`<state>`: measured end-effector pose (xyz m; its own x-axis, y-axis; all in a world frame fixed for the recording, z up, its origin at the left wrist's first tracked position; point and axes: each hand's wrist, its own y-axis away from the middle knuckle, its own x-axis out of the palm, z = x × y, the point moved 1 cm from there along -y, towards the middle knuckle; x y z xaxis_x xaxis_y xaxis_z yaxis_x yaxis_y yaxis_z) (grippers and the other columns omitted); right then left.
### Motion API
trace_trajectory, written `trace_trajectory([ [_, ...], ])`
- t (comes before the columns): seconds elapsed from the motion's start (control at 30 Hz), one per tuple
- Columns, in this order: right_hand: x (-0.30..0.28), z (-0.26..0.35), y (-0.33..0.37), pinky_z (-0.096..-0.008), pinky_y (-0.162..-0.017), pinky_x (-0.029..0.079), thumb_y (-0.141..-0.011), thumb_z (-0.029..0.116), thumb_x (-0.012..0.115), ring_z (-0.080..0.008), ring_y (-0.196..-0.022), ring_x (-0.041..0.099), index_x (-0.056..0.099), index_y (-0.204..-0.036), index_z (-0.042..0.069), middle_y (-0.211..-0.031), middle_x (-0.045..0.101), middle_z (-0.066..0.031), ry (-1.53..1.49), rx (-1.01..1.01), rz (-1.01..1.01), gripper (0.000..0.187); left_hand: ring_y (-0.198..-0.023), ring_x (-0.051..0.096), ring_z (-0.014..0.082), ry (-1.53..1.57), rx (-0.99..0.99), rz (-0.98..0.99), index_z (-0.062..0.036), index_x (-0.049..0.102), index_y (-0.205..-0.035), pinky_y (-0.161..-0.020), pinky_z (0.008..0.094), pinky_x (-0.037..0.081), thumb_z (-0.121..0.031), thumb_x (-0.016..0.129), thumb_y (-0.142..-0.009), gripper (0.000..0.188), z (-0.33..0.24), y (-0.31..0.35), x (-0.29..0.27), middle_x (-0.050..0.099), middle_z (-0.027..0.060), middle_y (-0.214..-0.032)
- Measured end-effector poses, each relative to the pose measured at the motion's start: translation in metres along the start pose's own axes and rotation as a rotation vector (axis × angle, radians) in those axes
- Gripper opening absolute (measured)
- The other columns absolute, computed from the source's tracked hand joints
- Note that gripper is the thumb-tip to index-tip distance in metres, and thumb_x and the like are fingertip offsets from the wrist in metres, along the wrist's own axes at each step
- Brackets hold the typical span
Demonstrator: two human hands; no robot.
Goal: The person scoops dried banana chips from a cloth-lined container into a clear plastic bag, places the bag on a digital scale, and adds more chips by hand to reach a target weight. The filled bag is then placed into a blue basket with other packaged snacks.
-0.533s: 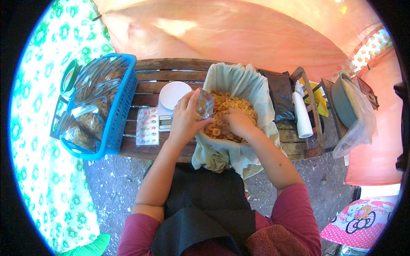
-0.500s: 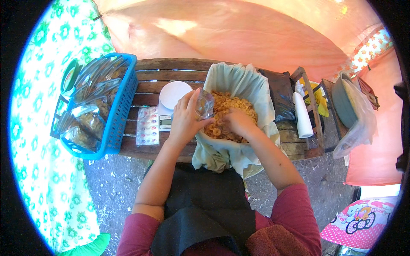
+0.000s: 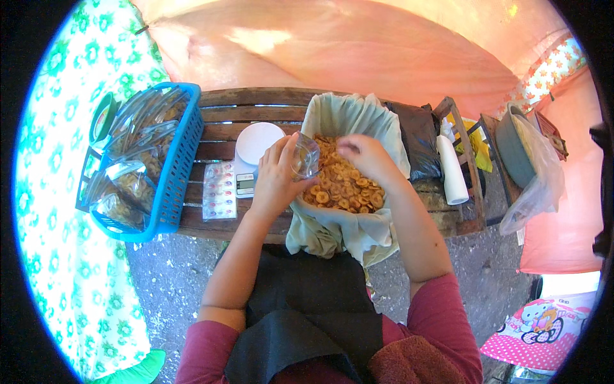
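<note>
Person's L hand (image 3: 276, 176) grips a clear plastic bag (image 3: 307, 155), fingers wrapped round its L side, thumb below, over the L edge of the chips (image 3: 345, 185). Bag is see-through, shiny, w/ angular creases & bright glints; chips' colour shows thru or behind it, so can't tell how much is inside.

R hand (image 3: 368, 159) is just R of the bag, above the chips, apart from the bag; fingers bent inward, tips bunched approx. together. Can't tell if they've got a chip.

Chips are thin, roundish slices, golden-yellow to brown, some w/ darker centres & paler rims, piled loose in a container lined w/ pale greenish cloth (image 3: 374, 115), its folds draped over the rim. It's on a slatted wooden table (image 3: 256, 97). White scale (image 3: 260, 144) sits L of the L hand, sticker sheet (image 3: 219, 192) beside it.
</note>
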<state>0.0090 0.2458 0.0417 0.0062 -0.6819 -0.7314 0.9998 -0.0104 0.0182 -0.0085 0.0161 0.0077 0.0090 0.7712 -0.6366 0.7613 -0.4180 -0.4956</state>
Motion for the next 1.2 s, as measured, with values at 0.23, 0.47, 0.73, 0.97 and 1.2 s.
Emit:
trace_trajectory([
  [0.23,0.024,-0.074,0.026,-0.0404,-0.079,0.052,-0.082,0.014,0.07,-0.0337,-0.092,0.066,0.069,-0.104,0.004,-0.098,0.07,-0.0154,0.517,0.132,0.086,0.024,-0.124,0.046,0.036,-0.003,-0.015,-0.017,-0.007,0.037,-0.145,-0.104,0.0467,0.037,-0.03,0.086,-0.065,0.097,0.005,0.005,-0.001,0.047,0.0172,-0.135],
  [0.47,-0.005,-0.071,0.013,-0.0344,-0.069,0.05,-0.085,0.025,0.07,-0.0201,-0.074,0.064,0.071,-0.098,0.003,-0.081,0.069,-0.0103,-0.08,0.148,-0.029,0.026,-0.124,0.046,0.0358,-0.025,-0.017,0.021,-0.0076,0.037,-0.145,-0.104,0.0466,0.037,-0.031,0.086,-0.065,0.097,0.001,0.003,0.002,0.046,0.0165,-0.136],
  [0.73,-0.004,0.033,-0.005,-0.0264,-0.067,0.049,-0.09,0.024,0.07,-0.0092,-0.073,0.059,0.07,-0.098,0.0,-0.08,0.067,-0.0025,-0.179,0.025,0.113,0.025,-0.124,0.045,0.036,-0.037,-0.008,0.02,-0.0065,0.036,-0.145,-0.104,0.0464,0.037,-0.028,0.087,-0.065,0.097,-0.001,0.003,0.002,0.046,0.0165,-0.136],
  [0.97,-0.014,0.005,-0.014,-0.0386,-0.065,0.05,-0.084,0.036,0.072,-0.026,-0.065,0.065,0.072,-0.084,-0.001,-0.071,0.067,-0.0157,0.092,0.124,-0.099,0.037,-0.125,0.045,0.0348,-0.013,-0.017,-0.027,-0.0061,0.038,-0.144,-0.104,0.0466,0.036,-0.028,0.087,-0.064,0.096,0.004,0.004,-0.008,0.048,0.0161,-0.135],
  [1.2,-0.023,-0.003,-0.001,-0.0403,-0.066,0.05,-0.087,0.03,0.069,-0.0306,-0.067,0.066,0.073,-0.09,-0.001,-0.076,0.067,-0.0208,0.113,0.177,-0.108,0.032,-0.124,0.046,0.0349,-0.02,-0.022,-0.019,-0.0069,0.038,-0.144,-0.104,0.0469,0.037,-0.029,0.087,-0.064,0.096,0.005,0.005,-0.002,0.048,0.0159,-0.135],
])
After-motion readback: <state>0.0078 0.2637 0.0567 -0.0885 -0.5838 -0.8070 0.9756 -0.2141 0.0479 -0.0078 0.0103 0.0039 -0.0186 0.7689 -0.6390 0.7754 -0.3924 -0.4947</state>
